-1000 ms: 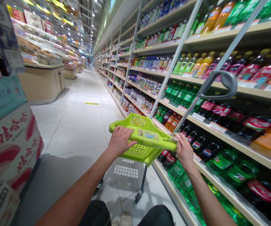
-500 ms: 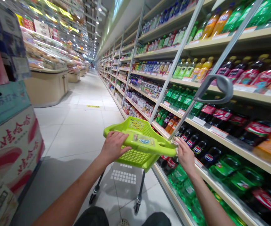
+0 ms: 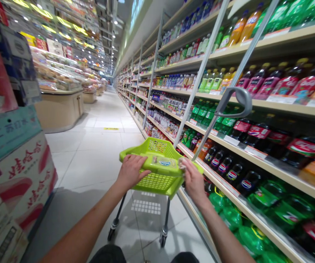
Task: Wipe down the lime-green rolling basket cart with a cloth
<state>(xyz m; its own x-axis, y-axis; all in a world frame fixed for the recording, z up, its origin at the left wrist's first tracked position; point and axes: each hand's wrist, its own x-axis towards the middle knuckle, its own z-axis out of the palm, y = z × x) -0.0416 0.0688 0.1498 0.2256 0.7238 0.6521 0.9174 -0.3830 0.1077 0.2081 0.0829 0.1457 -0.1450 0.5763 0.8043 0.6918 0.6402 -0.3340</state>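
A lime-green wheeled basket cart [image 3: 161, 148] stands on the tiled aisle floor just ahead of me. My left hand [image 3: 131, 171] grips the near rim at its left corner, fingers curled over the edge. On the right part of that rim rests my right hand [image 3: 192, 179], holding a small white crumpled thing against it; I cannot make out what it is. The cart's grey pull handle [image 3: 238, 102] sticks up to the right on a metal rod. The basket appears empty.
Long shelves [image 3: 256, 106] of bottled soft drinks run along my right, close to the cart. Stacked cartons [image 3: 15, 160] stand at my left. A beige display counter [image 3: 60, 107] sits farther up on the left. The tiled aisle [image 3: 102, 142] stretches ahead.
My right hand has slid leftward along the rim from the right corner toward the middle. The cart has shifted left and away from me; its wheels now show.
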